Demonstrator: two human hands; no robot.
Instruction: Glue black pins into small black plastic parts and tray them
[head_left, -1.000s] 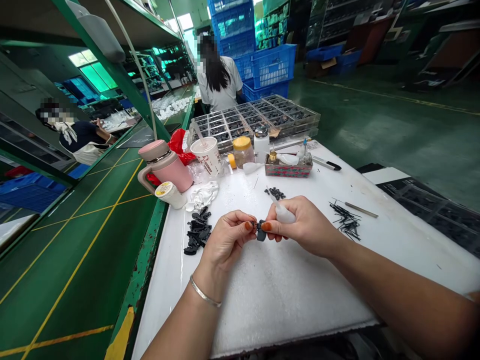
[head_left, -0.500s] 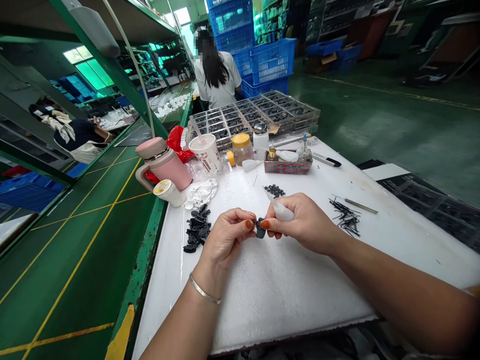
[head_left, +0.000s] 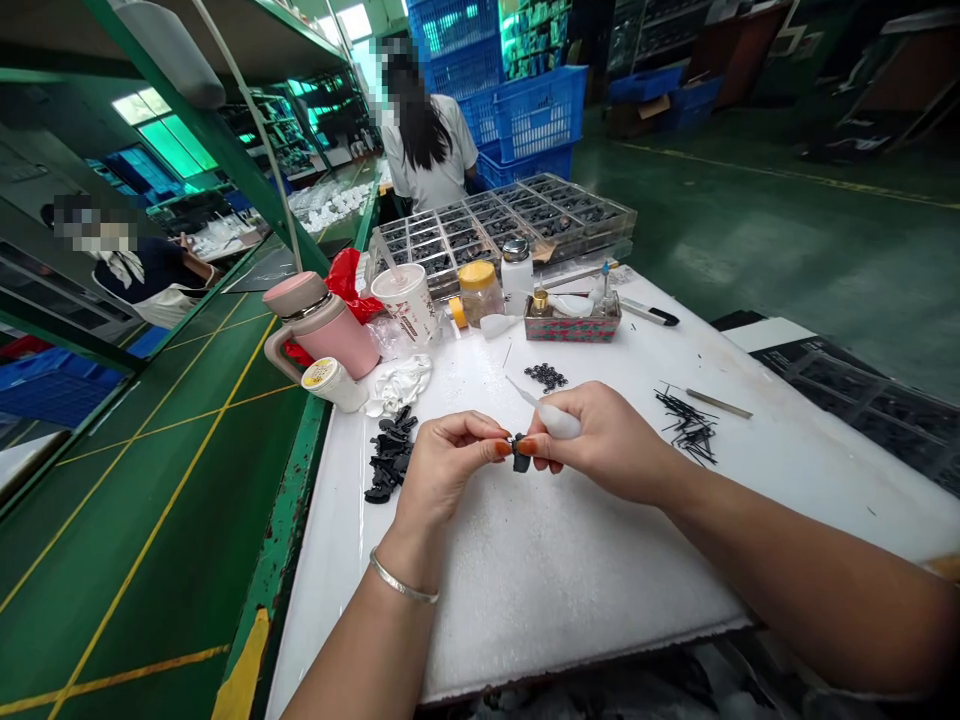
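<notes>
the grip of both hands stays pinched on the small black part [head_left: 520, 456], left hand [head_left: 448, 468] and right hand [head_left: 611, 440] barely shifted, the white squeeze bottle [head_left: 553, 417] still tucked in the right palm.

Print on the paper cup [head_left: 409, 300], too blurred to read.

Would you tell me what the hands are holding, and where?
Both hands pinch a small black part between fingertips; the right also grips a white dropper bottle.
</notes>
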